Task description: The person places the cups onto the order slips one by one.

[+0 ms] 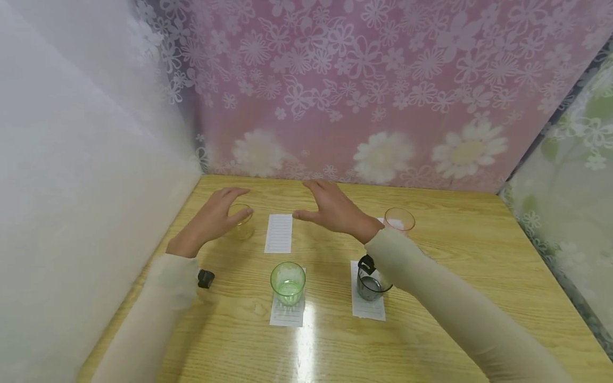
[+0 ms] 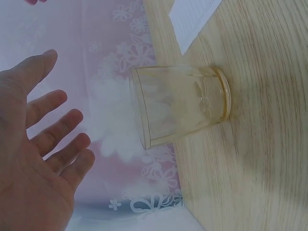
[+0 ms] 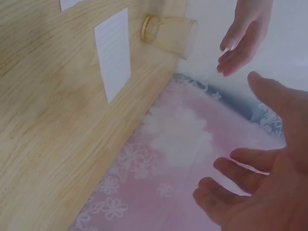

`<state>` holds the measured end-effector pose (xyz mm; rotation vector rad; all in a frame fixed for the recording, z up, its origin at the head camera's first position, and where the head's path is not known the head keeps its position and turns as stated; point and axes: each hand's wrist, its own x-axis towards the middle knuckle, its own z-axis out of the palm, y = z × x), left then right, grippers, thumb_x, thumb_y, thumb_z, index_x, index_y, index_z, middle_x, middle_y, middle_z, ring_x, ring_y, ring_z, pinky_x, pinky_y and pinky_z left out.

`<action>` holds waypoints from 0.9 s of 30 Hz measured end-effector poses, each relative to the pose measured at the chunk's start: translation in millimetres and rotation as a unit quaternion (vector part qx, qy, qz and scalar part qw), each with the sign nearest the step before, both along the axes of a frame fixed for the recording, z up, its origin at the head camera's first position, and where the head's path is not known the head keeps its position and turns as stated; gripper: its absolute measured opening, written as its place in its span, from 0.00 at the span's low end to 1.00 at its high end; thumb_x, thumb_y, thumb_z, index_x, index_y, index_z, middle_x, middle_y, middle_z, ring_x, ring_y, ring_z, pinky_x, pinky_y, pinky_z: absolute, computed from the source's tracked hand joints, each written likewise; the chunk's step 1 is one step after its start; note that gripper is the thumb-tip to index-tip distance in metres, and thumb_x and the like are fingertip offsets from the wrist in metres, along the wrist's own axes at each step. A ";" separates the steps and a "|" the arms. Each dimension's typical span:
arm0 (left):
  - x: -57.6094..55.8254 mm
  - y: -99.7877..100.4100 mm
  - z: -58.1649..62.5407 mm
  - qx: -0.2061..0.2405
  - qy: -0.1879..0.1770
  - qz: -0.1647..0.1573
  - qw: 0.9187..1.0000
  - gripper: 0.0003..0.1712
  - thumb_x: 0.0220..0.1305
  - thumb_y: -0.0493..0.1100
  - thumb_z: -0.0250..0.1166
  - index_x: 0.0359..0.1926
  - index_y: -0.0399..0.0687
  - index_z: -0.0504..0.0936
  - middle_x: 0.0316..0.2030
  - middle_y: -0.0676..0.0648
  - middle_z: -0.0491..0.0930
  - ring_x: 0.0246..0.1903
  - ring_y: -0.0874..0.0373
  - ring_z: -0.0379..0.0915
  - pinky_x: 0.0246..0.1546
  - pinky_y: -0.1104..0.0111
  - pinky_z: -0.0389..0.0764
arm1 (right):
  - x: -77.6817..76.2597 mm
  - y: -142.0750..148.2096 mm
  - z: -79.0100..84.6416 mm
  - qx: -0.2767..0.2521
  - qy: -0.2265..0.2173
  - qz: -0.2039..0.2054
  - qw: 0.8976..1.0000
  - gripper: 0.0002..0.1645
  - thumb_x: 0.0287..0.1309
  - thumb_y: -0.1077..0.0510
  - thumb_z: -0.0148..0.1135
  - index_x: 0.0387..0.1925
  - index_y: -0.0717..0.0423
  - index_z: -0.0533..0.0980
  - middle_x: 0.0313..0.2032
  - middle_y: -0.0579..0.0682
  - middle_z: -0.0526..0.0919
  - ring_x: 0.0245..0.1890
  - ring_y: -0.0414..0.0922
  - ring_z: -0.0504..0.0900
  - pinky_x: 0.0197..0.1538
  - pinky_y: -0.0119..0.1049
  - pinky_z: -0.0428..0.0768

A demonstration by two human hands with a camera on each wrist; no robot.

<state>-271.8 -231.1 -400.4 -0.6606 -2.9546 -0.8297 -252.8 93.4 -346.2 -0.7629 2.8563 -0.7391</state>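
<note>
My left hand point(image 1: 210, 219), thumb and fingers spread, is raised beside a clear yellow glass point(image 1: 245, 229) and holds nothing. In the left wrist view the yellow glass point(image 2: 178, 106) stands upright on the wooden table, a gap between it and the fingers. My right hand point(image 1: 337, 210) hovers over the table with fingers apart, also holding nothing. Between the hands lies a lined white paper point(image 1: 278, 234), with no glass on it. The right wrist view has the yellow glass point(image 3: 168, 36) beside that paper point(image 3: 113, 55).
Nearer on the wooden table point(image 1: 230, 346), a green glass point(image 1: 288, 287) stands on a paper slip point(image 1: 286, 316). A dark grey glass point(image 1: 370, 290) sits on another slip point(image 1: 369, 311), partly behind the right sleeve. Farther right is a pink-orange glass point(image 1: 400, 219). A flowered curtain point(image 1: 335, 106) hangs behind.
</note>
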 end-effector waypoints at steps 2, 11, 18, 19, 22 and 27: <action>0.6 -2.9 -0.6 0.001 0.000 0.005 1.000 0.38 0.84 0.55 0.61 0.84 0.44 0.63 0.82 0.33 0.61 0.82 0.30 0.52 0.80 0.32 0.58 | -5.1 0.0 -2.7 -0.004 -0.002 0.009 1.000 0.55 0.75 0.37 0.68 0.86 0.58 0.55 0.84 0.62 0.60 0.85 0.62 0.57 0.85 0.63 0.59; -0.5 -14.9 -5.3 -0.003 -0.010 0.024 1.000 0.40 0.84 0.59 0.60 0.85 0.45 0.62 0.83 0.34 0.58 0.83 0.30 0.49 0.80 0.32 0.57 | -22.9 -8.9 -9.0 -0.028 -0.013 0.028 0.999 0.55 0.75 0.35 0.67 0.87 0.55 0.54 0.85 0.59 0.58 0.86 0.60 0.55 0.85 0.63 0.58; -6.1 -19.7 -8.1 -0.010 -0.035 0.039 0.999 0.44 0.83 0.61 0.60 0.87 0.47 0.58 0.85 0.34 0.54 0.85 0.31 0.45 0.81 0.31 0.55 | -36.9 -18.9 -25.1 -0.024 -0.030 0.019 0.999 0.56 0.74 0.36 0.68 0.87 0.55 0.54 0.86 0.59 0.56 0.87 0.59 0.53 0.87 0.62 0.55; -6.2 -20.3 -8.6 -0.009 -0.039 0.040 0.998 0.44 0.83 0.61 0.60 0.87 0.47 0.58 0.85 0.34 0.53 0.85 0.31 0.44 0.81 0.30 0.54 | -38.6 -20.3 -27.6 -0.026 -0.034 0.017 0.999 0.56 0.74 0.36 0.68 0.88 0.54 0.54 0.86 0.59 0.55 0.87 0.59 0.52 0.86 0.61 0.56; -6.3 -21.6 -10.3 -0.005 -0.045 0.044 0.998 0.44 0.83 0.61 0.60 0.87 0.47 0.57 0.86 0.34 0.52 0.85 0.30 0.43 0.81 0.30 0.54 | -43.6 -24.7 -34.6 -0.032 -0.041 0.012 0.999 0.56 0.74 0.35 0.68 0.88 0.53 0.53 0.86 0.58 0.54 0.88 0.59 0.50 0.86 0.61 0.58; -8.3 -23.9 -13.5 -0.001 -0.051 0.045 0.998 0.45 0.83 0.61 0.60 0.87 0.46 0.57 0.86 0.32 0.50 0.85 0.29 0.43 0.80 0.29 0.54 | -47.1 -30.0 -40.3 -0.039 -0.044 0.011 0.998 0.56 0.74 0.37 0.69 0.88 0.53 0.52 0.87 0.58 0.53 0.88 0.59 0.50 0.86 0.62 0.57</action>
